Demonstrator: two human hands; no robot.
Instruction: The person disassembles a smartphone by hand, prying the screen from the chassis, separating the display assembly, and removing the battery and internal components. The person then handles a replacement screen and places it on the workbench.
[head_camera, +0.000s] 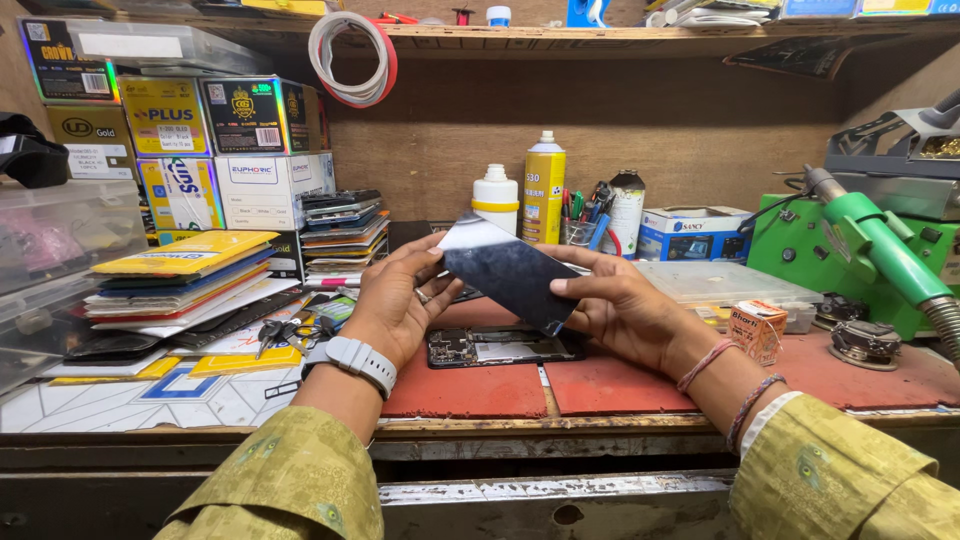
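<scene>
Both my hands hold a thin dark glossy panel (505, 270), about the size of a phone screen, tilted above the bench. My left hand (392, 300), with a pale watch on the wrist, grips its left edge near the upper corner. My right hand (612, 305), with thread bands on the wrist, pinches its right edge. Directly below the panel an opened phone body (500, 347) lies flat on a red mat (470, 390), its inner parts showing.
A stack of flat packets and phone cases (180, 280) sits at left with boxes behind. A white bottle (495, 198), a yellow spray can (544, 190) and a pen cup stand at the back. A clear plastic box (715, 285), a small orange carton (757, 330) and green equipment (860, 250) lie right.
</scene>
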